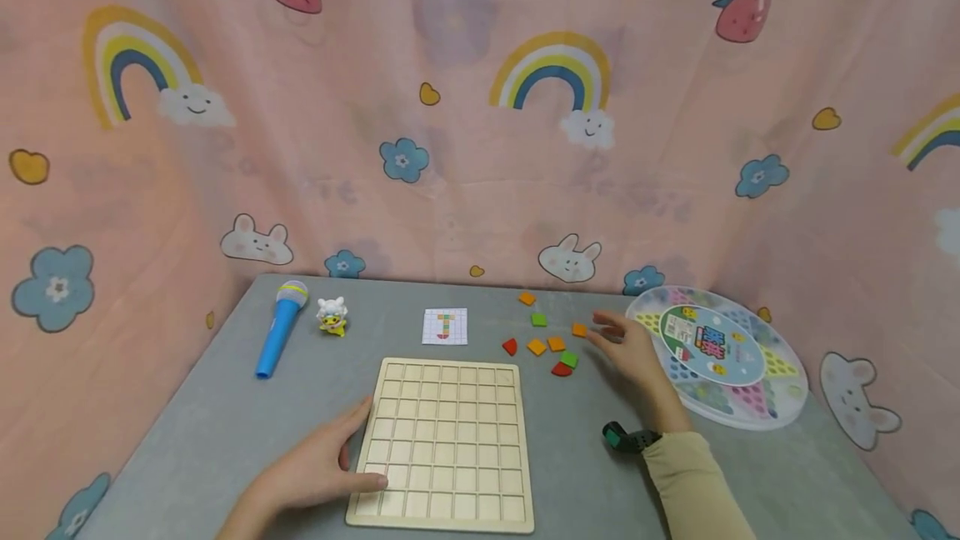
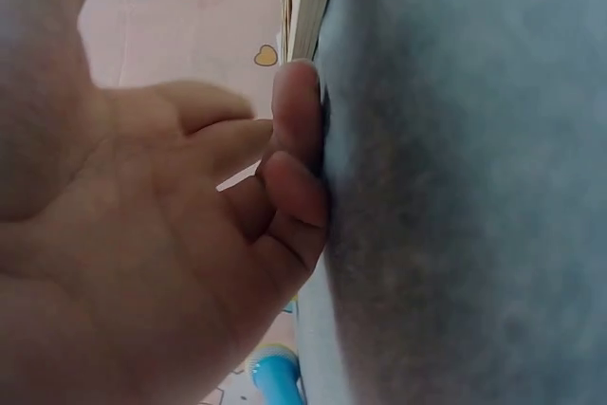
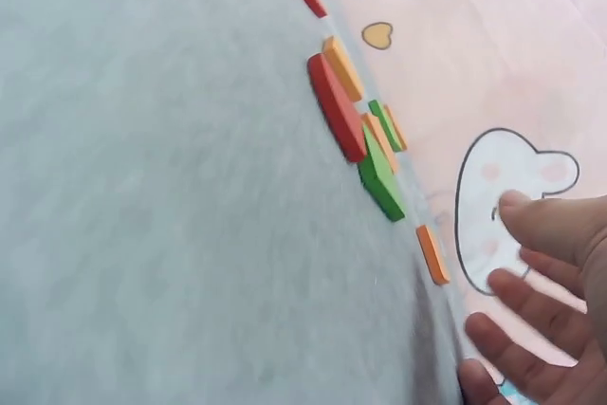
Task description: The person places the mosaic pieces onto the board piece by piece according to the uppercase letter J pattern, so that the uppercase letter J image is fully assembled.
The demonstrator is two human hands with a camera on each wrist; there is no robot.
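A pale wooden grid board (image 1: 442,444) lies flat on the table. At its left edge is my left hand (image 1: 318,461), the thumb stretched over the board's lower left and the index finger along its side. In the left wrist view, the fingertips (image 2: 297,106) are by the board's edge (image 2: 313,2), low over the table. My right hand (image 1: 633,352) hovers with spread fingers beside an orange square tile (image 1: 579,329), holding nothing. Left of it are scattered green tiles (image 1: 538,320), orange tiles (image 1: 536,347) and red curved-edge tiles (image 1: 561,369).
A pattern card (image 1: 445,327) with a coloured shape lies behind the board. At the back left are a blue toy microphone (image 1: 277,332) and a small figurine (image 1: 332,317). A round game board (image 1: 720,357) lies at the right, beyond my right hand. A printed curtain (image 1: 480,190) hangs behind.
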